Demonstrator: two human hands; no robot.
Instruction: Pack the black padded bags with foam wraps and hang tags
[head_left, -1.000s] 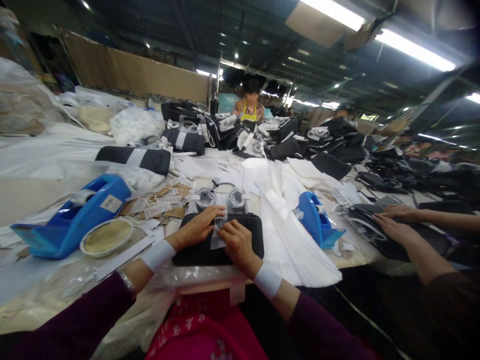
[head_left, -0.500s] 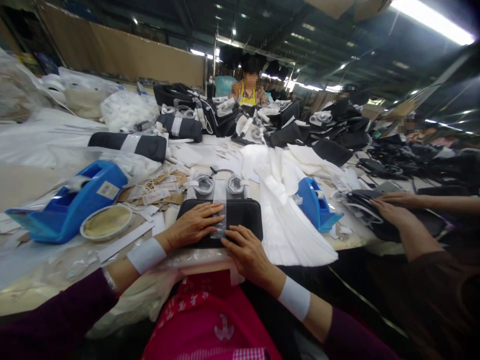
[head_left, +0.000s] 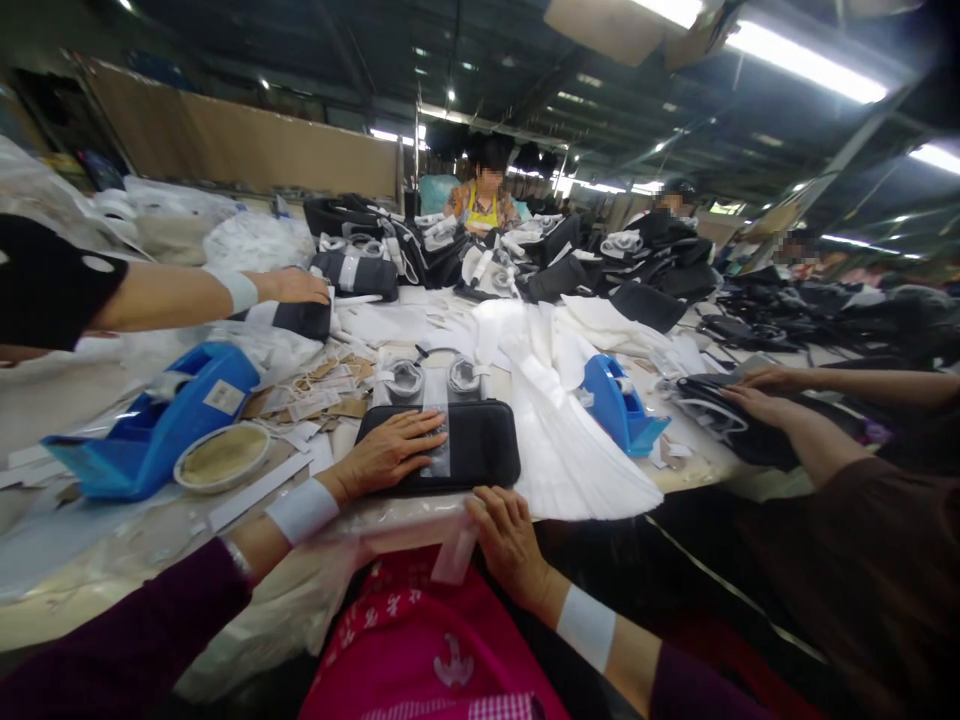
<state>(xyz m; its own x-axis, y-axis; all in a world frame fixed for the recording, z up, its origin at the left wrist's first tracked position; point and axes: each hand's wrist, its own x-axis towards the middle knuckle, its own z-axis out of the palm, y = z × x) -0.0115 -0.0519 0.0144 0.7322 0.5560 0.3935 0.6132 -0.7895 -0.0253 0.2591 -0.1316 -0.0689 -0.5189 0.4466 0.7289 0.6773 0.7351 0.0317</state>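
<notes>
A black zip case (head_left: 480, 455) lies flat at the table's near edge, with a clear tape strip (head_left: 437, 455) running across its middle. My left hand (head_left: 390, 452) rests flat on the case, fingers spread over the strip. My right hand (head_left: 506, 535) is at the table edge below the case, its fingers curled on the end of a pale tape strip (head_left: 454, 553) that hangs off the edge. Two white rolled parts (head_left: 435, 378) lie just behind the case.
A blue tape dispenser (head_left: 157, 420) and a shallow round dish (head_left: 223, 456) sit to the left, a second blue dispenser (head_left: 619, 405) to the right beside stacked white sheets (head_left: 577, 450). A co-worker's arm (head_left: 187, 295) reaches in from the left; another person's hands (head_left: 757, 395) work on the right. Black cases are piled behind.
My right hand has slid off the case down to the table edge and taken hold of the hanging tape end. A co-worker's arm has come in from the left.
</notes>
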